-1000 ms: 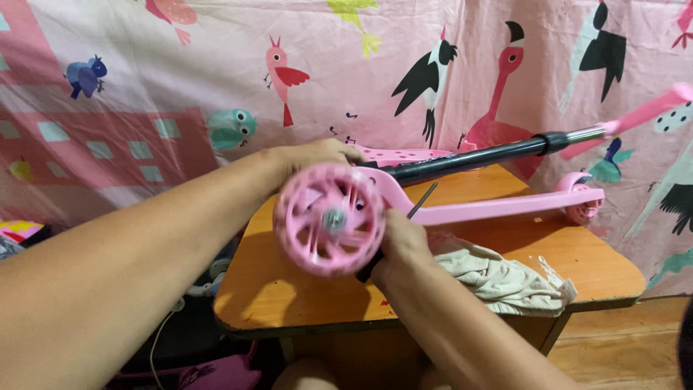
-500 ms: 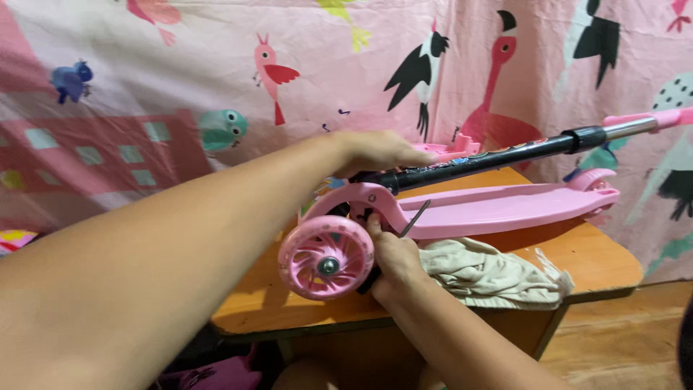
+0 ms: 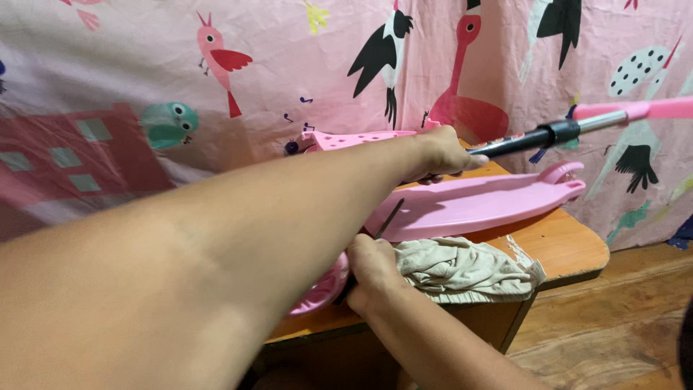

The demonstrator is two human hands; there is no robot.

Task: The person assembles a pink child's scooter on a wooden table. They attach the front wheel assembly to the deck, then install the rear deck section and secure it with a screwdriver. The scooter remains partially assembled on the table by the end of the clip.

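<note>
Pink plastic, the scooter (image 3: 476, 202) is lying on the wooden table (image 3: 570, 249) with its long axis running from eight toward two o'clock, the left hand (image 3: 440, 153) gripping its black stem while the nearer right hand (image 3: 372, 271) is clenching a thin tool beside the wheel (image 3: 321, 292).

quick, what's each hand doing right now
Left hand: closed around the scooter's black steering bar.
Right hand: closed on a thin dark tool beside the pink wheel.

Crumpled cloth (image 3: 462, 269) and pink scooter deck (image 3: 476, 206) crowd the table (image 3: 570, 245).
</note>
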